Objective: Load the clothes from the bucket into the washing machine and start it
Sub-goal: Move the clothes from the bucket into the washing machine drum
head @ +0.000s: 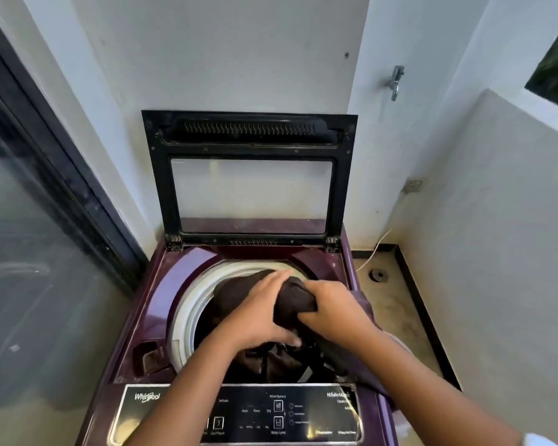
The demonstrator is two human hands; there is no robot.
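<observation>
Item: top-loading washing machine point(161, 284), plum-coloured body, standing in a white-walled corner. Lid point(250, 175) raised upright at 12 o'clock, black-framed with a clear pane. Control panel point(303, 410) along the near edge at 6 o'clock, black, with white lettering and small icons (most of them too blurred to read). Drum opening ringed by a pale rim point(190, 300), visible mainly on the 9 o'clock side.

Item: dark brown clothes point(239, 286), a bunched bundle lying over the drum mouth at centre, partly down inside it; looser folds hang below the hands toward 6 o'clock.

Item: left hand point(261, 313), laid palm-down across the bundle with fingers spread toward 1 o'clock, thumb tucked under the fabric; it presses and holds the cloth.

Item: right hand point(332, 310), just beside the left at 3 o'clock of the bundle, fingers curled tight around a wad of the same brown cloth.

Item: a purplish cloth point(364, 304) draped over the machine's right edge under the right forearm.

Surroundings: dark-framed glass door point(29, 236) at 9 o'clock; metal wall hook point(396, 82) at 1 o'clock; floor drain point(378, 275) and a white cable point(372, 252) at 3 o'clock.
</observation>
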